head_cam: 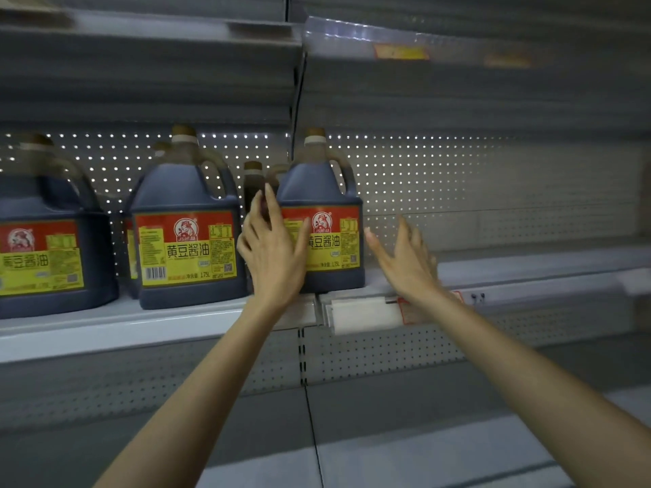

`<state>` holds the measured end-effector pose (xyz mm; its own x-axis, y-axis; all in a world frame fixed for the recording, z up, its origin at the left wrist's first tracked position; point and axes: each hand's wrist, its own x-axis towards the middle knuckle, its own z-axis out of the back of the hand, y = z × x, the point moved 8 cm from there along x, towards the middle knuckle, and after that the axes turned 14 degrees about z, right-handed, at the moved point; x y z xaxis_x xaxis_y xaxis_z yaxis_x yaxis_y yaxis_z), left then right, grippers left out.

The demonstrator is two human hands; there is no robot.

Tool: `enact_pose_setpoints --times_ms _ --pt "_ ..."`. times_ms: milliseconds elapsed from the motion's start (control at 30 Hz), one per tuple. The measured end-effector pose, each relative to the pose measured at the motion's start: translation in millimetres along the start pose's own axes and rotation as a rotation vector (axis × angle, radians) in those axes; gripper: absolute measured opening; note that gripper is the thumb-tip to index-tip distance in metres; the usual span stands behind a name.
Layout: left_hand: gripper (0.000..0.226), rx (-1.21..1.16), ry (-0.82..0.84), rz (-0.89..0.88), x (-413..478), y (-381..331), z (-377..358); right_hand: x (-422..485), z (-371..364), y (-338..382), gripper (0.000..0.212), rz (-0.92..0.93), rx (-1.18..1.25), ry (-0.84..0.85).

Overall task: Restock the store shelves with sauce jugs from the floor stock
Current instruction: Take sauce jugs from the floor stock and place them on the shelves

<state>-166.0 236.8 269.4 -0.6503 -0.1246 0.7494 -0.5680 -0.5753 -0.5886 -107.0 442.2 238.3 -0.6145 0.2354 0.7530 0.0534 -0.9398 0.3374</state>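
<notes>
Sauce jugs [190, 234]: three in front row

We find the right jug [327, 220] on the shelf [141, 322], with the middle jug [186, 234] and left jug [45, 248] to its left and a bottle [252, 184] behind-left. Our left hand [273, 251] touches its front; our right hand [405, 262] hovers right of it.

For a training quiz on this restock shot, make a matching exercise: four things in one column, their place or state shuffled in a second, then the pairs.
1. left hand
2. right hand
3. rightmost jug
4. white tag holder

A. on the front edge of the shelf
B. open, right of the jug, apart from it
C. fingers straight, against the jug's front
D. upright on the shelf

Pairs: 1-C, 2-B, 3-D, 4-A
</notes>
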Motion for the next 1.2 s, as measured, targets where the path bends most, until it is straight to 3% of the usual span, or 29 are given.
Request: enact_pose_setpoints --times_ms 367,567,733,933,1067,1200 --pt "0.067 0.041 0.132 -0.413 -64 -20 -19 -83 35 -25 0.104 -0.056 -0.572 0.102" --pt "0.068 0.002 0.271 -0.537 -113 -69 -46 -145 107 -64 0.103 -0.204 -0.804 0.137" --pt "0.068 0.001 0.377 -0.613 -158 -106 -81 -202 175 -99 0.087 -0.363 -0.937 0.161" --pt "0.077 0.027 0.512 -0.667 -210 -158 -124 -269 256 -136 0.109 -0.550 -1.028 0.138" --pt "0.078 -0.012 0.566 -0.691 -247 -198 -144 -316 302 -156 0.103 -0.653 -1.061 0.154" --pt "0.084 -0.056 0.602 -0.703 -287 -229 -157 -360 341 -177 0.080 -0.752 -1.100 0.182"
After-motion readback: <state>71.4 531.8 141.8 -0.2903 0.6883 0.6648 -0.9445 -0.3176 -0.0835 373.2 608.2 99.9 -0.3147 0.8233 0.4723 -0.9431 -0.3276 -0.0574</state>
